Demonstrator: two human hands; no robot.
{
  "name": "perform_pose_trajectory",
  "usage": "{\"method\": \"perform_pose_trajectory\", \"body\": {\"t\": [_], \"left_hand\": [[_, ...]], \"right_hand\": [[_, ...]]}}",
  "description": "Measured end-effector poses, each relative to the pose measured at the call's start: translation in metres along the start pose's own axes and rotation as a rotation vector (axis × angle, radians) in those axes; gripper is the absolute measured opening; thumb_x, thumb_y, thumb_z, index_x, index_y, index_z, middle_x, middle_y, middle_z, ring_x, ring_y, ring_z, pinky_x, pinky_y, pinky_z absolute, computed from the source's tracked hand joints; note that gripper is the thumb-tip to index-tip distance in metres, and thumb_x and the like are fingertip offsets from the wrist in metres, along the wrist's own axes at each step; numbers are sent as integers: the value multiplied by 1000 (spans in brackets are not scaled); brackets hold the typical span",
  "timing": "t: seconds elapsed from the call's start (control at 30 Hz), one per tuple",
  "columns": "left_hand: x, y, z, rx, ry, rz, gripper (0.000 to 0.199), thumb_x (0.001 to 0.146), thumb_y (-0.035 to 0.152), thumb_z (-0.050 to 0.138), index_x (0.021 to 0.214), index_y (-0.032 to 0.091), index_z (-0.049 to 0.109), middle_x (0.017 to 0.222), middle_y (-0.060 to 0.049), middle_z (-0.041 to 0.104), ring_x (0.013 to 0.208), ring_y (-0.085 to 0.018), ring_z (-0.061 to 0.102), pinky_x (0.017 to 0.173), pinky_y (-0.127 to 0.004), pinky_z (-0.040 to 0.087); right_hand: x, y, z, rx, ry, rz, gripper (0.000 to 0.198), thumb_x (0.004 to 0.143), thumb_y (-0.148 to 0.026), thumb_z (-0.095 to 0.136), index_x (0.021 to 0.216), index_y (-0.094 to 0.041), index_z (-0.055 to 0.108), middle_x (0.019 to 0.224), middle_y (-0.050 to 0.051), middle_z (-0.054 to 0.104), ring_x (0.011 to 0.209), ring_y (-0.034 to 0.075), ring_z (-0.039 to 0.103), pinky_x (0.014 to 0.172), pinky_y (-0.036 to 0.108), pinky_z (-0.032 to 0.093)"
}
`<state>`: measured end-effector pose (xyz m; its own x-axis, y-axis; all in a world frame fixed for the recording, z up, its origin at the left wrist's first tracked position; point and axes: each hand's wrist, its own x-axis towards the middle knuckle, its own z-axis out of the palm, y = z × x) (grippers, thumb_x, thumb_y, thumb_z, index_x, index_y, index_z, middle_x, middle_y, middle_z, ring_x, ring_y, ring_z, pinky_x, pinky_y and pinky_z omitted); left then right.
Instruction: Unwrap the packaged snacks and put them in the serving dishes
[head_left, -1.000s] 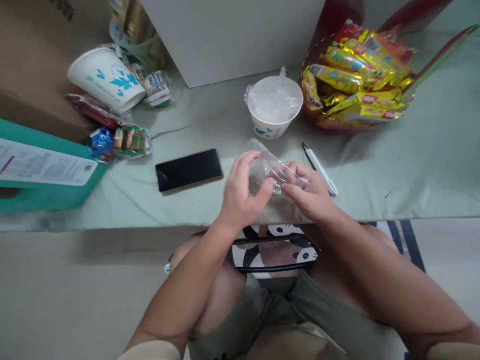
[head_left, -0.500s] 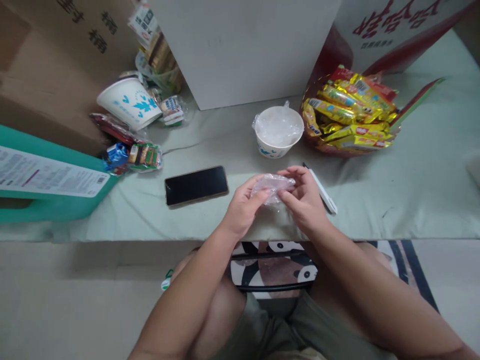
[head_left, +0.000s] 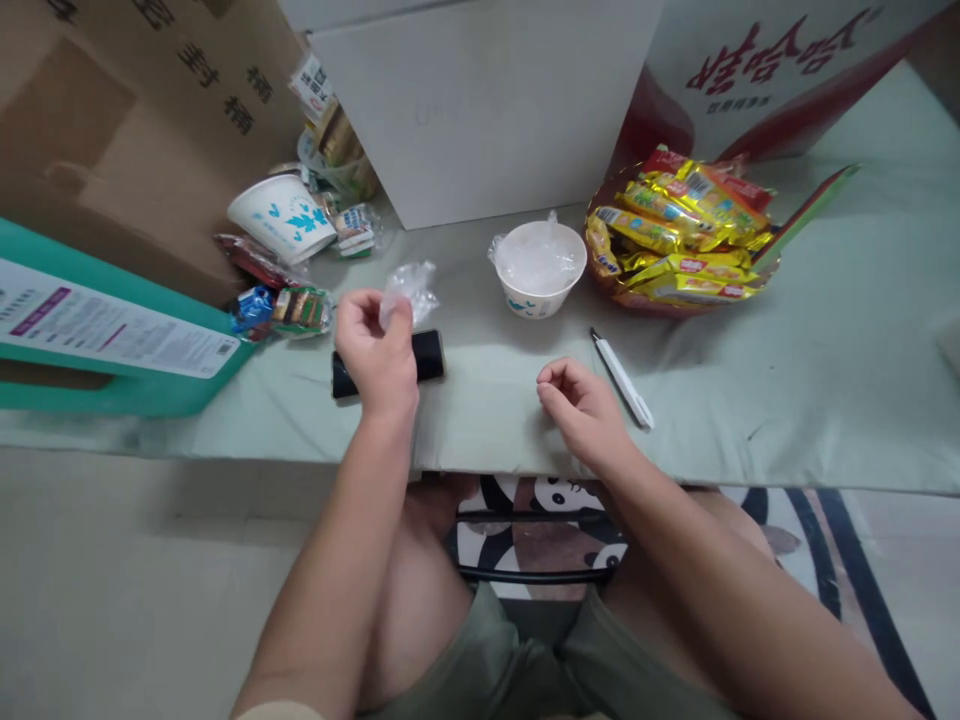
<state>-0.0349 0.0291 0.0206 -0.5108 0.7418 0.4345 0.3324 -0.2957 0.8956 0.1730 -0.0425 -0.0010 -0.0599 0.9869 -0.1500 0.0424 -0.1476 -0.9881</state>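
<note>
Above the black phone [head_left: 430, 356], my left hand [head_left: 381, 350] is closed on a crumpled clear plastic bag [head_left: 414, 293]. The bag sticks out past the thumb toward the right, and the hand hides the middle of the phone. My right hand [head_left: 581, 405] rests low over the table, fingers curled in toward the thumb, with nothing visible in it. A white pen-like tool [head_left: 624, 380] with a dark tip lies just right of that hand. Farther back stands a white paper cup [head_left: 534, 304] with blue leaf prints, lined with clear plastic.
A basket [head_left: 637, 300] of yellow-wrapped snacks [head_left: 694, 225] stands right of the cup. At the left are a tipped paper cup [head_left: 281, 218], packaged snacks [head_left: 301, 312], a green box [head_left: 150, 390] and a cardboard box [head_left: 150, 130]. A white box [head_left: 487, 120] borders the back.
My hands have parted. The left has carried the clear plastic bag left, over the phone; the right has let go of it and stays near the pen-like tool. The view has shifted slightly.
</note>
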Motion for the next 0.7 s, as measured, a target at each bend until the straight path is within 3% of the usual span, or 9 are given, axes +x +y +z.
{"method": "perform_pose_trajectory", "body": {"t": [0.1,0.27,0.37,0.5,0.63,0.7], "left_hand": [[19,20,34,100,-93,157,23,83,27,72,76,24,51,74,2,46,71,-16,49,72,-30,44],[35,36,103,298,-574,185,17,78,20,77,76,24,61,86,-5,61,95,-24,61,88,-37,49],[40,33,130,436,-852,209,15,71,13,76,72,23,65,80,-5,64,93,-27,63,88,-38,47],[45,32,145,570,-1089,169,12,67,13,73,62,21,66,63,-2,56,85,-25,64,84,-36,43],[40,39,141,687,-1273,211,30,84,40,65,60,21,66,58,-3,58,77,-24,63,79,-32,45],[34,43,134,754,-1322,290,38,88,52,60,70,20,71,67,-6,67,82,-25,66,87,-34,47]], "right_hand": [[1,-1,-1,28,-13,11,19,78,-40,63,83,-23,56,70,-3,53,62,11,47,58,27,37],[9,-3,0,159,-83,100,20,75,-40,62,84,-24,53,64,-5,49,58,11,46,56,26,37],[13,-7,0,182,-87,116,19,75,-40,60,82,-24,52,63,-6,48,57,11,45,56,27,37],[15,-11,-3,175,-61,93,18,76,-39,59,81,-23,53,66,-5,49,59,11,45,56,27,36],[16,-15,-12,159,-21,47,15,78,-37,58,81,-23,54,67,-4,50,60,10,45,57,27,36],[18,-17,-20,148,31,-3,14,79,-36,58,81,-23,54,67,-4,50,59,10,46,57,27,37]]}}
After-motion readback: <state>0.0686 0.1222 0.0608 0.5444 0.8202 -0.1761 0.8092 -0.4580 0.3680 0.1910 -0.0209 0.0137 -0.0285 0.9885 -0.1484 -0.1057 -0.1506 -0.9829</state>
